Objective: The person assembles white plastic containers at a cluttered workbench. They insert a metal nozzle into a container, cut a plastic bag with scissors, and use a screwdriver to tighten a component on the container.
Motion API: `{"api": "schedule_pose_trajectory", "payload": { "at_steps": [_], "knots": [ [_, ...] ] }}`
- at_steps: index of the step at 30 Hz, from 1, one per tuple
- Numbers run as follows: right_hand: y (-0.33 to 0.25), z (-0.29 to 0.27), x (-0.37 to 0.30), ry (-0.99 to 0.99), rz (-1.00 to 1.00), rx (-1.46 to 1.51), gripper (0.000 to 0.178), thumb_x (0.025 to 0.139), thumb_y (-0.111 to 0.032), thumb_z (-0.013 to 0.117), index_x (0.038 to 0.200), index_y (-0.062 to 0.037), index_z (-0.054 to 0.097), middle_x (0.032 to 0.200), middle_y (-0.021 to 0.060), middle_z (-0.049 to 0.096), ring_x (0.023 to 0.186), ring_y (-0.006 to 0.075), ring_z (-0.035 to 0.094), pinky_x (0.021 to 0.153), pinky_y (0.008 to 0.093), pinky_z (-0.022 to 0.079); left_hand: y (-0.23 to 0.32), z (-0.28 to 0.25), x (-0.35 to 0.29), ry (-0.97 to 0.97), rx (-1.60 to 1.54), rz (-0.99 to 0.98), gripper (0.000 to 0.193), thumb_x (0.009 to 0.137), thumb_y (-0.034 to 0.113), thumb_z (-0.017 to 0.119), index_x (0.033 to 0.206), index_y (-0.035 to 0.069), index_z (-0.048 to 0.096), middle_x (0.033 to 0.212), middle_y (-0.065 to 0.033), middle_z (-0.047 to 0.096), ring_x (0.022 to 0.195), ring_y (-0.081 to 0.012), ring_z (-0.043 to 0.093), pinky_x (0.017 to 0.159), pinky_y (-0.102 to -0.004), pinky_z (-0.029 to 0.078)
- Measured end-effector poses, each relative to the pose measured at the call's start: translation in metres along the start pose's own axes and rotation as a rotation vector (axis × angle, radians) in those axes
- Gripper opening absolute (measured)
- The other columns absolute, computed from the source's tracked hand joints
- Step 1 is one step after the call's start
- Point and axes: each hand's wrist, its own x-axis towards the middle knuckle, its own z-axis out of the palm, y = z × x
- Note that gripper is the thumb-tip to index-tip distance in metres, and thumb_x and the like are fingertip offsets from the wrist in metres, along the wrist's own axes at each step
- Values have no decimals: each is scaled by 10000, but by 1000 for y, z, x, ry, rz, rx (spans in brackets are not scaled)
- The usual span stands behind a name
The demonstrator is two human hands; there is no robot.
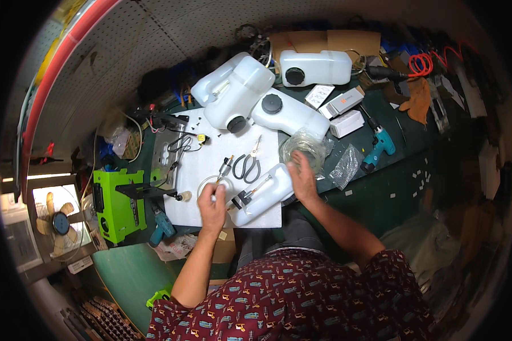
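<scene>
My left hand (212,206) is closed in a pinch at the near edge of the white foam sheet (182,215), on a thin clear hose (201,184) that loops around it. My right hand (303,181) has its fingers stretched out, at the near side of a coil of clear tubing (302,146); whether it touches the coil I cannot tell. Between the hands lies a white plastic tank (272,196) with a black fitting (242,198) on it. Beyond it are black-handled scissors (247,167) and a small fitting with a brass-coloured end (226,165).
Several larger white tanks with black caps, one tank (290,111) among them, stand farther back. White boxes (347,123), a teal cordless drill (379,149) and a clear plastic bag (345,166) lie right. Left are a green machine (116,204), a black bracket (145,190) and another drill (162,226).
</scene>
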Motion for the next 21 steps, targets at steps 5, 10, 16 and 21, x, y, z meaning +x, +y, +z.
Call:
{"api": "schedule_pose_trajectory", "payload": {
  "at_steps": [5, 10, 16, 21],
  "knots": [
    [16, -44, -43, -41, 188, 18, 679, 908, -284, 787, 1451, 23, 519, 1358, 269, 645, 1278, 401, 626, 1084, 445, 502, -49, -56, -81, 117, -31, -340, 300, 1058, 200, 654, 846, -12, 640, 762, 3, 592, 755, -81, 492, 666, -272, 422],
    [23, -30, -79, -318, 39, -359, 1076, 743, -326, 914, 1582, 5, 328, 1505, 284, 506, 1398, 443, 501, 1188, 467, 421, -107, -24, -119, 84, -85, -561, 280, 1032, 243, 705, 1129, -19, 690, 925, -16, 655, 752, -96, 537, 648, -279, 463],
    [18, -8, -67, -305, 159, -403, 1139, 807, -369, 869, 1641, -19, 177, 1373, 404, 567, 1298, 536, 573, 1106, 532, 478, -119, 15, -82, -67, -614, -854, 634, 1078, 501, 574, 1617, 229, 380, 1497, -91, 524, 1306, -304, 579, 978, -553, 538],
    [-16, -12, -67, -249, 163, -464, 1075, 843, -477, 807, 1636, -4, 257, 1249, 385, 654, 1194, 530, 641, 1067, 507, 504, -111, 12, -66, -133, -673, -758, 560, 1083, 475, 530, 1567, 212, 427, 1491, -104, 525, 1316, -301, 573, 994, -544, 529]
  ]
}}
